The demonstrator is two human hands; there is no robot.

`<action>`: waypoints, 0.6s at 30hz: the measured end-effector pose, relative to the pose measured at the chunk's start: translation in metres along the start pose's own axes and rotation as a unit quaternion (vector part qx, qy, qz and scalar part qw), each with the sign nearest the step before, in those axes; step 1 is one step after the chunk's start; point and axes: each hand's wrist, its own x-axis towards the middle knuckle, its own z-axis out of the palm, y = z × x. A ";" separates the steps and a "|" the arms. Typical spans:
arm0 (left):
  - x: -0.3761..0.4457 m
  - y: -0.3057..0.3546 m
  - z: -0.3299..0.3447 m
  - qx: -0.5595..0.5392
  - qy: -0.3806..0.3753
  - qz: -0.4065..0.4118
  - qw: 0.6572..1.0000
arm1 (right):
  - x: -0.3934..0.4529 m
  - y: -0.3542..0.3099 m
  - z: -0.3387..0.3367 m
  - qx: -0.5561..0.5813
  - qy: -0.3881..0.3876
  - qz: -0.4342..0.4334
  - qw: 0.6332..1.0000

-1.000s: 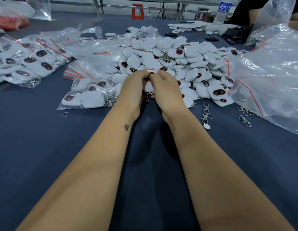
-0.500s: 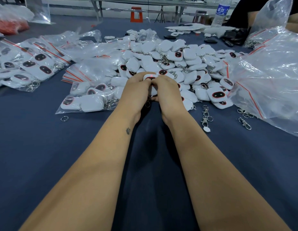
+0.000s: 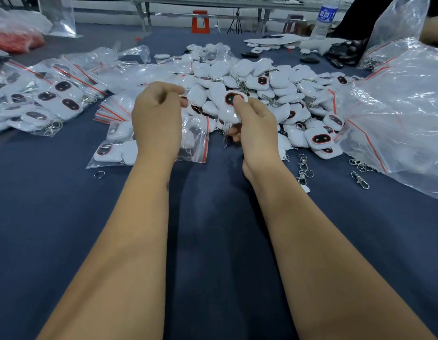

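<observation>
My right hand (image 3: 253,123) grips a white keychain case (image 3: 231,107) with a black oval face ringed in red; the thumb lies on that face and a metal clasp dangles below the fingers. My left hand (image 3: 157,119) hovers to the left of it with curled fingers, above a zip bag of cases (image 3: 119,148); whether it pinches anything is hidden. Behind both hands lies a large pile of white cases (image 3: 267,92) on the dark blue table (image 3: 213,241).
Filled zip bags (image 3: 51,101) lie at the left. A big clear plastic bag (image 3: 397,99) covers the right side. Loose metal clasps (image 3: 302,168) and a ring (image 3: 99,174) lie on the cloth. A water bottle (image 3: 324,18) stands far back right.
My hands were pressed together on one case; now they have parted. The left hand moved left and the right hand keeps the case, its face turned up.
</observation>
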 end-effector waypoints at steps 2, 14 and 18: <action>-0.001 -0.005 0.000 0.213 -0.023 0.054 0.975 | 0.001 -0.001 0.001 0.017 0.010 0.014 1.000; -0.004 -0.007 0.005 0.227 -0.042 0.045 0.972 | -0.005 -0.004 0.009 0.151 -0.086 0.028 0.984; -0.007 -0.002 0.006 0.116 0.010 0.034 0.993 | -0.010 0.003 0.017 0.060 -0.113 -0.003 0.992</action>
